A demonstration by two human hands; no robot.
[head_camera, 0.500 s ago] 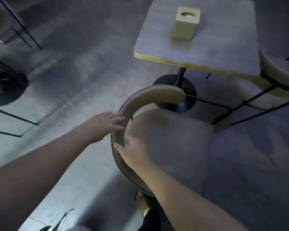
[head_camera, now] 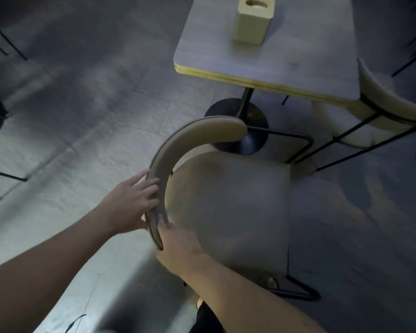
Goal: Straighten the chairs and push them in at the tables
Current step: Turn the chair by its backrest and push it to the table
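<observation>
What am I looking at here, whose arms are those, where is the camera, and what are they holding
There is no machine here. The picture comes from a wide-angle camera worn on a person's head, looking forward and down, so the two bare arms reaching in from the bottom are that person's own.

Both hands are on the curved padded backrest of a beige chair. The left hand wraps its outer side, fingers over the top edge. The right hand grips it just below, from the seat side.

The chair stands on a grey tiled floor, turned sideways to the small grey square table and not pushed in. The table stands on a black round base. On it is a pale box with an oval slot, probably a tissue holder. A second matching chair sits at the table's right side.
</observation>
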